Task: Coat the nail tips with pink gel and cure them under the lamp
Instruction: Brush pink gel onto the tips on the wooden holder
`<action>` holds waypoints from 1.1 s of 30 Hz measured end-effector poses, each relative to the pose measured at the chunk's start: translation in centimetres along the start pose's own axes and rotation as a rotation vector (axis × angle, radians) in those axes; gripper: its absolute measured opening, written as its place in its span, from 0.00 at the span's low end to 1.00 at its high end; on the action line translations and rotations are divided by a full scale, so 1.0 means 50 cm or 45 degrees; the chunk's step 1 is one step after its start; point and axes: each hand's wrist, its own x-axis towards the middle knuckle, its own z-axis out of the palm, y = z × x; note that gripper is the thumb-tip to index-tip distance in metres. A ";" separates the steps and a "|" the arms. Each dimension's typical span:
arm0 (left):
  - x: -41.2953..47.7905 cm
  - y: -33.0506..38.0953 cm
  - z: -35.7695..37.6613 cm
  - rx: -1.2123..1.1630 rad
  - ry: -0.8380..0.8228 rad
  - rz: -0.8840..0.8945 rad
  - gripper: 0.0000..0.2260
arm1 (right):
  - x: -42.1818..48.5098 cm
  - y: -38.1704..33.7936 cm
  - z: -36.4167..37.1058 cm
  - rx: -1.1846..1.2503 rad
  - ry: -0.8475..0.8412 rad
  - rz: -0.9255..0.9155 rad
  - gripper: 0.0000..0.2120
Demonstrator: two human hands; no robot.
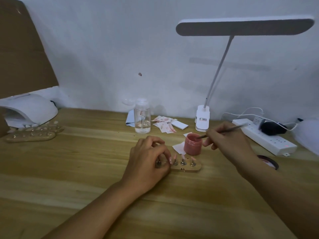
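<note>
I see my right hand [226, 138] pinching a thin brush [233, 128], its tip dipped in the open jar of pink gel [192, 145] just behind the wooden holder [188, 167] mid-table. My left hand [148, 158] grips the holder's left end, and small pink nail tips [193, 158] stand on its metal pegs.

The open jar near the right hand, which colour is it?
Pink, with pink gel inside the jar; head view.

Wooden table [86, 169] with pink gel jar [192, 145], nail-tip holder [188, 167], clear bottle [142, 118], power strip [265, 139], curing lamp [29, 109]
</note>
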 end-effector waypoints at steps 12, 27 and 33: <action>-0.003 0.026 -0.021 -0.099 0.187 0.030 0.03 | 0.026 0.019 0.041 -0.201 0.104 0.057 0.09; -0.001 0.025 -0.020 -0.087 0.145 0.046 0.04 | -0.180 0.024 0.057 0.604 -0.062 -0.398 0.02; -0.002 0.028 -0.021 -0.104 0.140 0.057 0.06 | -0.173 0.027 0.063 0.513 -0.114 -0.450 0.04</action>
